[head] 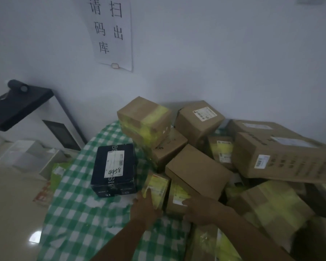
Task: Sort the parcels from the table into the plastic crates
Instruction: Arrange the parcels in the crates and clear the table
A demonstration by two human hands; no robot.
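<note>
Parcel in hand: a small cardboard box wrapped in yellow-green tape (155, 189) stands on end near the front of the table, at the foot of the heap, touching the boxes behind it.
Left hand: the left hand (146, 206) lies against the near left face of that small box, fingers fairly straight and pressed to it, thumb side low; it is not yet curled round it.
Right hand: the right hand (199, 210) reaches to the neighbouring brown carton with a white label (179, 197), fingertips on its front face; whether it grips or only touches, I cannot tell, as the frame is blurred there.
Black parcel: a black printed box with a white label marked 4458 (114, 169) lies flat and alone towards the left edge of the table, just beside the small taped box.
Heap: many brown cardboard cartons (198, 170), some banded in yellow tape, lie stacked and tilted over the right and back parts of the table, up to the wall.
Table: a green-and-white checked cloth (73, 213) covers it; the front left part shows bare cloth.
Crates: no plastic crates can be made out with certainty; pale shapes on the floor at the left are too dim to name.
Progress: judged early. The heap looks largely unsorted and nothing is seen placed; nearly all parcels remain.
</note>
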